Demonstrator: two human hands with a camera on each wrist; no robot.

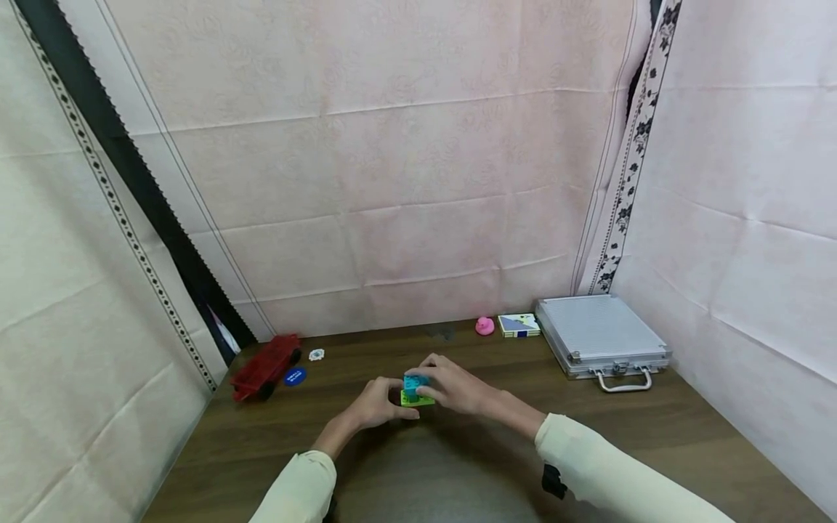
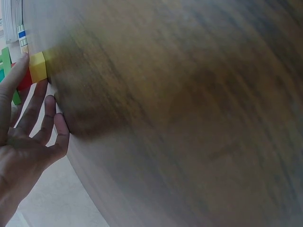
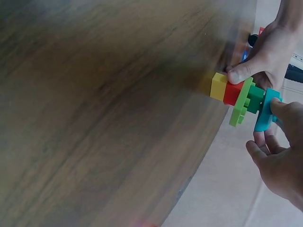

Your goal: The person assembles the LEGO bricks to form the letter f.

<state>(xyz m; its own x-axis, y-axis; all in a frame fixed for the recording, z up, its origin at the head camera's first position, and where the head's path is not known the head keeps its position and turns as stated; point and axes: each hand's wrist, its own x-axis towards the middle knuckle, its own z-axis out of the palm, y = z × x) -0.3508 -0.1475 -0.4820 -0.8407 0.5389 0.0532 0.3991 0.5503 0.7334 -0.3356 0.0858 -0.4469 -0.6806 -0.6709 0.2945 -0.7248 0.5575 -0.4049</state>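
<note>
Your two hands meet over a small block stack (image 1: pixel 415 392) standing on the wooden surface (image 1: pixel 497 465), straight in front of you. Your left hand (image 1: pixel 375 405) steadies the lower part: the right wrist view shows its thumb pressed on the red block (image 3: pixel 233 92), just above the yellow block (image 3: pixel 218 86) that sits on the surface. That hold looks meant to keep the base from sliding or tipping while the top is worked. The left wrist view shows only straight fingers beside the yellow block, so the grip there is a light pinch rather than a clench.

Your right hand (image 1: pixel 451 385) has its grip on the teal piece (image 3: pixel 263 110) at the top of the stack, fingers wrapped over its edge. Directly beneath that grip lie a dark green block (image 3: pixel 255 97) and a lime plate (image 3: pixel 239 105), which juts out wider than the blocks under it.

Beyond both grips, near the curtain, sit a red toy wagon (image 1: pixel 264 367), a blue disc (image 1: pixel 295 376), a pink toy (image 1: pixel 484 326), a card box (image 1: pixel 519 325) and a silver case (image 1: pixel 600 335). The disc and card box carry printing, too small to read.
</note>
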